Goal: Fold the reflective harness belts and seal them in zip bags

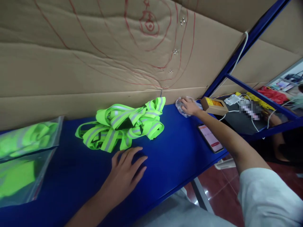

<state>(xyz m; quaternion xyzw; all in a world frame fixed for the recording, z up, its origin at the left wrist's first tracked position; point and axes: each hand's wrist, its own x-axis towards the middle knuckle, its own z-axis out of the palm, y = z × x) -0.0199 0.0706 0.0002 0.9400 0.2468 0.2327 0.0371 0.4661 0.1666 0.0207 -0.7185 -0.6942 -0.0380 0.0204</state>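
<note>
My left hand (127, 167) hovers over the blue table (163, 164), its fingers apart and slightly curled, holding nothing. Just beyond its fingertips lies a loose heap of neon-green straps (113, 121) with grey reflective stripes and some black parts. At the back of the table, my right hand (190, 106) reaches out with its fingers curled onto a crumpled clear plastic bag (186, 114). A brown cardboard box (216, 108) with a yellow label stands just to the right of that hand.
Two clear bags with green straps, one upper (28, 138) and one lower (19, 178), lie at left. A phone (210, 138) rests under my right forearm. Cardboard (82, 72) with red lines walls the back. A blue metal frame (233, 63) and another person's arm (278, 135) are at right.
</note>
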